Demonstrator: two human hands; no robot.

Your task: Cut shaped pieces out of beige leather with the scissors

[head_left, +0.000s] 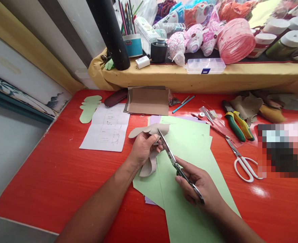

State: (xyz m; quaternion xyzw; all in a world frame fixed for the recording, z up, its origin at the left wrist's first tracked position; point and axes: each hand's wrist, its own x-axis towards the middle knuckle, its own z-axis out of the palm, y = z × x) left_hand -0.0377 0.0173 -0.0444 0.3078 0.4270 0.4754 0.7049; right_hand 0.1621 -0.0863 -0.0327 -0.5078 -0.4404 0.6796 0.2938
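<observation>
My left hand (145, 148) is closed on a beige-grey piece of leather-like material (149, 167), pinching it between thumb and fingers. One rounded end sticks out to the left and a curled strip hangs below the hand. In my right hand (198, 184) is a pair of silver metal scissors (169, 155), its fingers around the handles. The blade tips point up and left and meet the edge of the material beside my left thumb. How far apart the blades are is hard to see. Both hands are above light green paper sheets (186, 168).
Left lie a drawn paper pattern (108, 131) and green cutouts (88, 109). Brown sheets (149, 101) and a dark case (115, 98) are behind. White-handled scissors (245, 167), pliers (236, 123) and leather scraps (247, 106) lie right. A crowded shelf (149, 79) borders the red table (63, 175).
</observation>
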